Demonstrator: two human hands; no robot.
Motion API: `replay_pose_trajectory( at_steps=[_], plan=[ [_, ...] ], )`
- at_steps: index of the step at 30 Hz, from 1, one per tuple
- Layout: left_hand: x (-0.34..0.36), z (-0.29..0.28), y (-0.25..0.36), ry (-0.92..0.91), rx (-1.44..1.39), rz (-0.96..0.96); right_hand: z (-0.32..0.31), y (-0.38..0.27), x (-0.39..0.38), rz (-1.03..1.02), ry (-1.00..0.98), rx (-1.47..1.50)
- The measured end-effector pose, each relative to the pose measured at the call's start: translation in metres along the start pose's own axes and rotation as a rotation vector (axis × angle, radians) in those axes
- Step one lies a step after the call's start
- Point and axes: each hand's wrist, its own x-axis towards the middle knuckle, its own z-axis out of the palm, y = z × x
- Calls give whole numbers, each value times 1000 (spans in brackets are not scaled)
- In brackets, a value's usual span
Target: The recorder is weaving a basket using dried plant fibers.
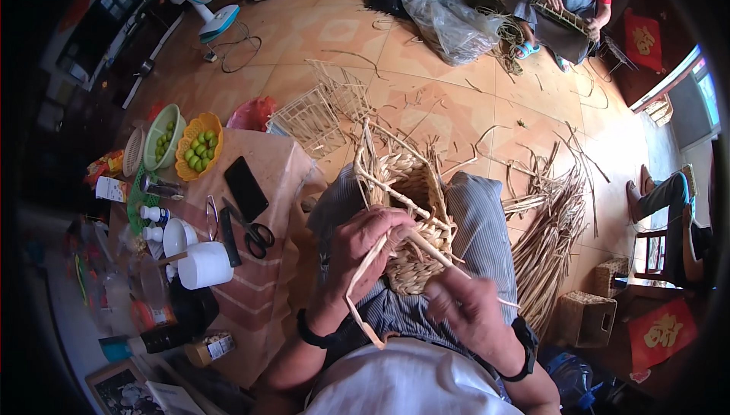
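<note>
A basket (411,259) woven from dried plant strands sits between my knees, its open top facing up and away from me. My left hand (367,249) is closed at the near rim, pinching a pale dried strand (433,250) that runs out to the right. Another bent strand (352,289) hangs from under that hand toward my lap. My right hand (473,310) is at the right-hand strand, whose tip shows past the fingers. Motion smears these fingers, and their grip on the strand is unclear. Loose strands (366,149) rise from the basket's far left side.
At left, a cloth-covered table (262,293) bears scissors (258,240), a phone (245,189), a white cup (204,265) and bowls of green fruit (200,150). A strand bundle (551,244) lies on the floor at right. Wire frames (308,120) stand ahead. Another person (566,4) works at far right.
</note>
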Motion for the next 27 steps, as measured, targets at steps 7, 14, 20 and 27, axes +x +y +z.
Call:
replay_pose_trajectory(
  at_steps=[7,14,20,27],
  plan=[
    [-1,-3,8,13,-120,-175,0,45,-7,322,198,797],
    [-6,-1,6,46,-128,-188,-31,22,59,-208,578,515],
    [-7,-5,5,76,-171,-325,-42,-22,77,-106,118,533],
    [-6,-5,13,83,-84,-273,-5,9,27,27,92,249]
  ],
)
